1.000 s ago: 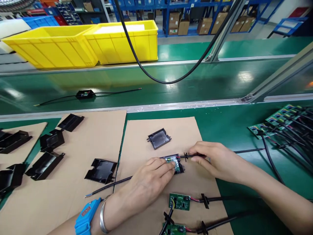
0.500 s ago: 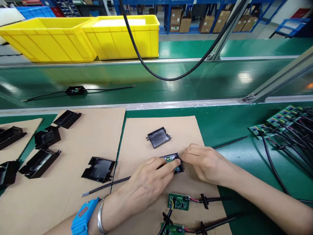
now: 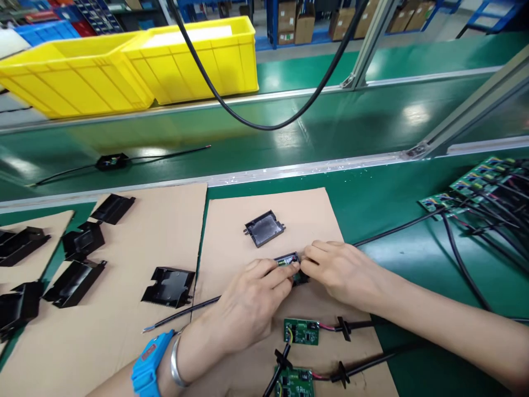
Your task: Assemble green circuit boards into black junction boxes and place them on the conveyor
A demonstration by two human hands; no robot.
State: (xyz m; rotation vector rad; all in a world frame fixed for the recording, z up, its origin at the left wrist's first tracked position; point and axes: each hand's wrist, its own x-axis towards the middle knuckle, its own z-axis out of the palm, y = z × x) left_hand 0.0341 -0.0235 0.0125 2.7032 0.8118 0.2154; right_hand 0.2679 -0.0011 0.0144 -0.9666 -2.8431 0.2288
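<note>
— On the cardboard sheet (image 3: 314, 220), mid-table: small black housing (image 3: 289, 263) with green board inside, pinched by left hand (image 3: 248, 303) and right hand (image 3: 343, 273), fingers closed on it.
— Could pinch the lead (image 3: 392, 229) or seat crooked if pressed unevenly.

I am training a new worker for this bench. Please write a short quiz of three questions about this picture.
1. True or false: both hands touch the small black case on the cardboard.
2. How many yellow bins stand beyond the belt?
A. one B. two C. four
3. Fill in: the left wrist wears a ____ strap.

Key: 1 true; 2 B; 3 blue.
</note>
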